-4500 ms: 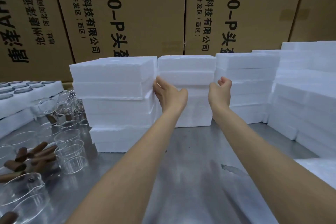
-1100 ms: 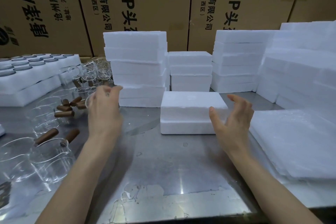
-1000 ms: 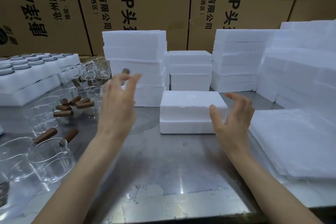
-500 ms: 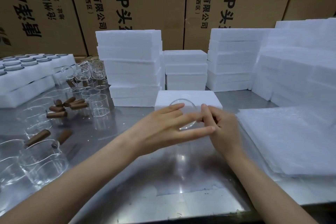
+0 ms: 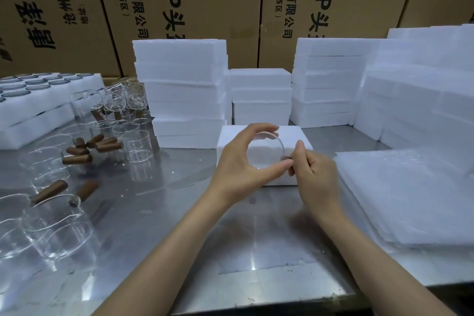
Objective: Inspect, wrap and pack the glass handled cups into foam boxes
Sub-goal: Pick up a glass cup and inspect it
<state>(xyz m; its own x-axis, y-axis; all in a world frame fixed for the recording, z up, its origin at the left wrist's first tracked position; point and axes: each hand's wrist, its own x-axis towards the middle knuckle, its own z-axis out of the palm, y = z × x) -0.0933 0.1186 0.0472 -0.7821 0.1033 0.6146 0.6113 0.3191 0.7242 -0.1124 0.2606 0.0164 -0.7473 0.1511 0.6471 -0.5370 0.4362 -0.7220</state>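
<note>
Fingers around glass cup rim

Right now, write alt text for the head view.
Two bare hands hold a clear glass cup up over a steel table: left hand curled round its body, right hand pinching its side. A foam box lies behind; more cups left, wrap sheets right.
</note>
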